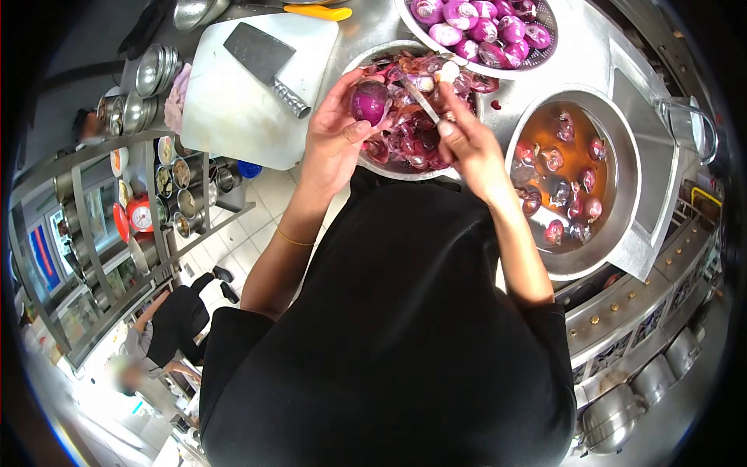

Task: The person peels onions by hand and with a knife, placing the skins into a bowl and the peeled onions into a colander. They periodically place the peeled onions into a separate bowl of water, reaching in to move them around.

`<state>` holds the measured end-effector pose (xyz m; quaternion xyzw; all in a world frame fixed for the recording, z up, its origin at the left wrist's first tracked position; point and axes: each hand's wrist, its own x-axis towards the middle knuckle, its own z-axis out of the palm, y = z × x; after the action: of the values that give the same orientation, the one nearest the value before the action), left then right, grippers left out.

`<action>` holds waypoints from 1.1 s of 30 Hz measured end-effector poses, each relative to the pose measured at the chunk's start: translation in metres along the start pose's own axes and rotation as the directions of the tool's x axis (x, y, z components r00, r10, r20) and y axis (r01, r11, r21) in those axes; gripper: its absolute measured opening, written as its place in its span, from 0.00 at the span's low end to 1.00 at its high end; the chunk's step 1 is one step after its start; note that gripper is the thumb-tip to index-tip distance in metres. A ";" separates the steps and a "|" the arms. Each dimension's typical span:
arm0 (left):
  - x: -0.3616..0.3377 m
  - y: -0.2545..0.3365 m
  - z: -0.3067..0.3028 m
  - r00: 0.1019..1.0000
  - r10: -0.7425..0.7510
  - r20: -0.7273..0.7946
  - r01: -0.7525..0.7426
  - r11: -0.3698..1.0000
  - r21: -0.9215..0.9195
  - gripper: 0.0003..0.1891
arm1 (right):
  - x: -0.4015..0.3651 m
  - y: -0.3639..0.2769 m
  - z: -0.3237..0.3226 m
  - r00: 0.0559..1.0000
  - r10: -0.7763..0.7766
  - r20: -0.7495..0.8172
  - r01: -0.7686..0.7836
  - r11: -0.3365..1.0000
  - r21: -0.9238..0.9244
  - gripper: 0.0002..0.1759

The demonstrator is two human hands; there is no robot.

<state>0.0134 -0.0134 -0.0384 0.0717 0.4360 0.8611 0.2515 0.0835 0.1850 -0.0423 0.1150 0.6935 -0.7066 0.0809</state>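
Wrapped around a purple onion [372, 103], the left hand [331, 134] cups it from below and behind, with the thumb pressed along its lower side and the onion's glossy face turned to the right. Across from it, the right hand [471, 145] grasps a small knife [421, 100], its blade angled up and to the left, near the onion but apart from it. Just beyond the right hand's fingertips shows a pale round piece [449, 72]; I can't tell whether they touch it.

Both hands work above a metal bowl [406, 174] heaped with papery red peelings [416, 144]. From where I stand, a colander [543, 56] full of peeled purple onions [482, 29] sits just past the bowl, toward the right. Nearer on that side, a big steel basin [627, 187] holds brownish water with unpeeled onions [589, 180] in it.

Over to the left lies a white cutting board [226, 117] with a broad cleaver [259, 53] flat on it, and a pink cloth [177, 97] is bunched beside its edge. Farther off, past the shelving [82, 257], another person [180, 323] in dark clothes leans forward.
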 end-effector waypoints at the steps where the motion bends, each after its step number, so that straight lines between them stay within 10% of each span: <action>1: 0.000 0.003 0.000 1.000 0.001 -0.013 0.000 0.999 0.042 0.35 | -0.001 0.007 0.003 0.998 -0.059 -0.026 0.056 0.991 -0.121 0.28; 11: 0.003 0.003 0.009 0.940 0.337 0.056 -0.315 0.788 0.529 0.47 | -0.017 -0.029 0.022 0.961 -0.278 0.004 0.258 0.889 -0.379 0.27; 22: 0.001 0.004 0.017 0.897 0.430 0.097 -0.392 0.676 0.624 0.45 | -0.017 -0.037 0.020 0.985 -0.168 -0.037 0.158 0.968 -0.193 0.21; 33: -0.001 0.005 0.024 0.876 0.448 0.178 -0.450 0.629 0.633 0.42 | -0.014 -0.037 0.016 0.920 -0.375 0.111 0.391 0.877 -0.281 0.21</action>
<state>0.0204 0.0008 -0.0194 0.2629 0.6777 0.6866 -0.0119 0.0859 0.1696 -0.0027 -0.0568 0.7984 -0.5989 -0.0254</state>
